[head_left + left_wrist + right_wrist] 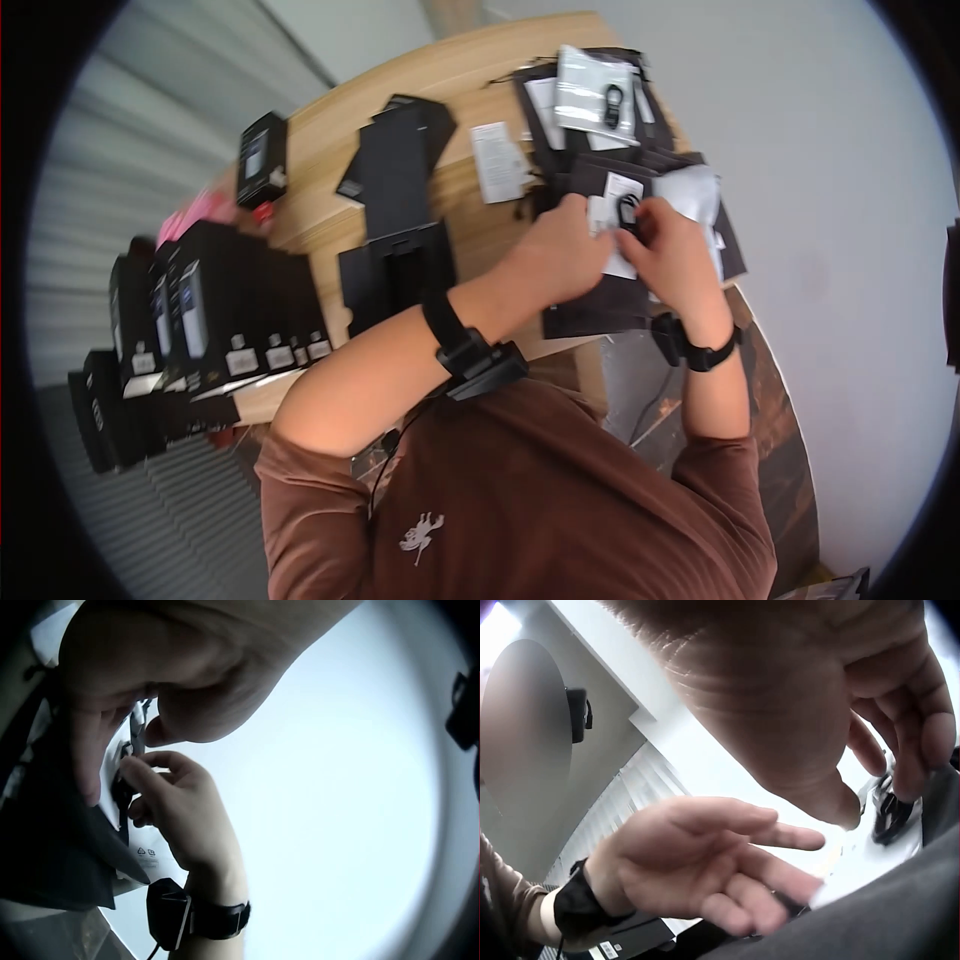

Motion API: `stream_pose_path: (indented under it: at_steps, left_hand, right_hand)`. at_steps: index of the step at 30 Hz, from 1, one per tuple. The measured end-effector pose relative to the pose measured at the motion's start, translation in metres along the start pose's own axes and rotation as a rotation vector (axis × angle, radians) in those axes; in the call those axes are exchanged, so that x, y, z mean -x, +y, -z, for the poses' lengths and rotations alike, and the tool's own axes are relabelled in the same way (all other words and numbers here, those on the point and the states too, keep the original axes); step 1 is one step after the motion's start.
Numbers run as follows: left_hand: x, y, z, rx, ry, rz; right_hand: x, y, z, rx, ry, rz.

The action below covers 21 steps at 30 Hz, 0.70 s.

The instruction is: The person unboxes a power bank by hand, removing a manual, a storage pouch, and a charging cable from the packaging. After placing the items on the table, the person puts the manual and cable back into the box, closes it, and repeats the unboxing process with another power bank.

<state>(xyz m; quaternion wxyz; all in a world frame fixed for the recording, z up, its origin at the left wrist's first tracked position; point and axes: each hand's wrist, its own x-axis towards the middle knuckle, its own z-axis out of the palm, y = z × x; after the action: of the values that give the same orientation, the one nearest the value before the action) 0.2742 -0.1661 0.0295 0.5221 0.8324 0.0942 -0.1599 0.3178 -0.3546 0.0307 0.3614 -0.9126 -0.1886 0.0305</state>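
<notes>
A: So where's the cable point(628, 207)?
B: Over a white card point(622, 185), on the dark stuff at the tabletop's point(400, 75) edge. Half hidden by the right hand point(682, 258), tbh.
A: Is that hand pinching it?
B: Can't tell, fingertips are right there but blurry.
A: Left hand point(563, 250)?
B: Fingers loosely extended, palm showing in the right wrist view.

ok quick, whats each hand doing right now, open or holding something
Left hand: open, fingers relaxed, holding nothing visible.
Right hand: fingers bent at the black cable; whether it grips it cannot be told.
</notes>
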Motion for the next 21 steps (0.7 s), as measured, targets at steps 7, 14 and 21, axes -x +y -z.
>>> stream_pose_path:
  at_steps: [7, 14, 21]
  left_hand:
    - [0.145, 0.003, 0.060, -0.299, 0.119, -0.197]
    - [0.260, -0.108, 0.101, -0.091, 0.496, -0.133]
    - [0.264, -0.162, 0.109, -0.155, 0.337, 0.291]
  right_hand:
    - [0.021, -0.019, 0.004, -0.011, 0.138, 0.008]
    - [0.079, -0.066, -0.025, -0.390, -0.299, 0.079]
    - [0.065, -0.109, -0.054, -0.306, -0.522, -0.021]
